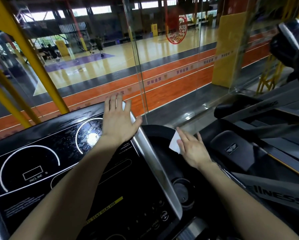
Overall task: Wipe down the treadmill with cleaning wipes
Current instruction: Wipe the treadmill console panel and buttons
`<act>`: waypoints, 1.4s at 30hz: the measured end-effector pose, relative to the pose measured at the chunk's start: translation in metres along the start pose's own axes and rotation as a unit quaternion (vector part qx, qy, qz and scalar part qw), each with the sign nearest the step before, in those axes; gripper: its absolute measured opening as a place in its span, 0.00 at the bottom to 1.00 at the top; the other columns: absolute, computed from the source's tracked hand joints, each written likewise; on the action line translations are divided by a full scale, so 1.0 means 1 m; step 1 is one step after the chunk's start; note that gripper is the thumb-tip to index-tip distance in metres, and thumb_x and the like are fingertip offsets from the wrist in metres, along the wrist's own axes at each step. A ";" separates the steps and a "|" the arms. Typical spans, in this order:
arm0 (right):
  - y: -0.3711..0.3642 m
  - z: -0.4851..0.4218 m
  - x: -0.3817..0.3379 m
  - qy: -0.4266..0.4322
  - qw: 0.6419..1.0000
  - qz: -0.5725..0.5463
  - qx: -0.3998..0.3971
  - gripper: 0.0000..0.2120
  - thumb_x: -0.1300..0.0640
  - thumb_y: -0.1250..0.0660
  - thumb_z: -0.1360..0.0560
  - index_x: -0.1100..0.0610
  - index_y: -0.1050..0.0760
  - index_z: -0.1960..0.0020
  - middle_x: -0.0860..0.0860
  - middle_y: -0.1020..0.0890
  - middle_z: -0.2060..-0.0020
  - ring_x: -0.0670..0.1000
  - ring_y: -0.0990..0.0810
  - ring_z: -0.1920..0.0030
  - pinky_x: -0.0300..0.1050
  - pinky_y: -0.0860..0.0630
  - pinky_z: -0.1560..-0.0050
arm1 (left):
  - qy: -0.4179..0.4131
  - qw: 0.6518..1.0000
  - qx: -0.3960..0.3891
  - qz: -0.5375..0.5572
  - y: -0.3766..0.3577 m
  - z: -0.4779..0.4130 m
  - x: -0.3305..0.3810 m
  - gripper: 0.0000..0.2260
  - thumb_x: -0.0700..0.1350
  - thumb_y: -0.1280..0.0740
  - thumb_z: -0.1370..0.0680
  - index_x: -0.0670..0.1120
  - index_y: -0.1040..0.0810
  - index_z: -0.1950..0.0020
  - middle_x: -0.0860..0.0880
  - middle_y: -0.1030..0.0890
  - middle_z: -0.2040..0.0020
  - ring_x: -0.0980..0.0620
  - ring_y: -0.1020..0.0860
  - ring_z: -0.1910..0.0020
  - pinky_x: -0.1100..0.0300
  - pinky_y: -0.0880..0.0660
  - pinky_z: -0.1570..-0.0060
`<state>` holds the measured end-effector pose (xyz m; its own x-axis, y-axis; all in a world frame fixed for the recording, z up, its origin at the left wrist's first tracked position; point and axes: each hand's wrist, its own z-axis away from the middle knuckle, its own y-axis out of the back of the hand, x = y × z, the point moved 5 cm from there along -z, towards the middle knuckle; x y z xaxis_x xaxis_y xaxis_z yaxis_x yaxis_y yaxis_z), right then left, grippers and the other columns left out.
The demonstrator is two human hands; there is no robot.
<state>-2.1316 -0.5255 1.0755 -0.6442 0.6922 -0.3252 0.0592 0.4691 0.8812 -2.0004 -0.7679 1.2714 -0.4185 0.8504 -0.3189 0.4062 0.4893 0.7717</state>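
On treadmill console (41, 153), 2 o'clock corner: left hand (118, 118) flat, fingers spread. Right hand (193, 149) also flat, apart from it, pressing wipe (174, 143) onto cup-holder tray (155, 134). Wipe at its 10 o'clock, long axis 12–6; right hand nearer.

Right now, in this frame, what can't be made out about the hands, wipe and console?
- Head view: under the left hand, a wipe cannot be confirmed; the palm covers the console corner.
- Head view: most of the white wipe is hidden by the right hand.
- Head view: the console's small print is blurred, its lower buttons cut off by the bottom edge.
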 end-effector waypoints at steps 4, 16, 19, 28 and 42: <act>-0.003 -0.057 -0.082 0.099 0.995 0.022 -0.008 0.28 0.42 0.59 0.12 0.46 0.49 0.14 0.50 0.34 0.18 0.54 0.39 0.17 0.69 0.48 0.18 | 0.000 1.000 0.013 -0.004 0.004 0.002 0.004 0.35 0.69 0.48 0.18 0.46 0.29 0.22 0.35 0.35 0.18 0.35 0.41 0.17 0.37 0.50 0.17; -0.004 0.060 0.046 -0.055 0.997 0.048 -0.005 0.31 0.42 0.51 0.13 0.47 0.55 0.13 0.46 0.29 0.24 0.50 0.33 0.23 0.67 0.42 0.19 | 0.041 0.999 -0.008 -0.001 0.002 0.005 0.012 0.32 0.62 0.50 0.18 0.46 0.29 0.20 0.32 0.45 0.14 0.36 0.54 0.13 0.37 0.58 0.16; -0.004 0.143 0.079 -0.139 0.986 0.091 0.014 0.33 0.41 0.52 0.15 0.51 0.51 0.13 0.50 0.27 0.28 0.54 0.28 0.29 0.66 0.35 0.24 | 0.050 0.999 -0.009 0.018 0.006 0.015 0.027 0.35 0.60 0.48 0.21 0.39 0.28 0.23 0.30 0.47 0.15 0.34 0.53 0.13 0.37 0.55 0.16; 0.004 0.270 0.103 -0.281 0.950 0.137 -0.011 0.34 0.41 0.58 0.14 0.56 0.53 0.13 0.57 0.43 0.15 0.60 0.48 0.15 0.69 0.48 0.18 | -0.176 0.980 -0.055 -0.074 0.001 0.100 0.143 0.35 0.67 0.50 0.20 0.49 0.22 0.23 0.38 0.35 0.16 0.37 0.50 0.13 0.33 0.61 0.19; 0.073 0.087 0.014 -0.086 0.992 -0.002 0.092 0.09 0.51 0.38 0.15 0.48 0.22 0.38 0.56 0.15 0.60 0.65 0.17 0.59 0.52 0.28 0.63 | -0.117 0.984 0.015 0.131 0.004 0.129 0.106 0.30 0.56 0.34 0.17 0.47 0.30 0.17 0.40 0.42 0.13 0.43 0.46 0.13 0.42 0.50 0.15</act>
<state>-2.0702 -0.4342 1.1052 -0.5068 0.7656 -0.3962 0.2049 0.5534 0.8073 -1.9380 -0.6512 1.1694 -0.0991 0.9676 -0.2323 0.5000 0.2502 0.8291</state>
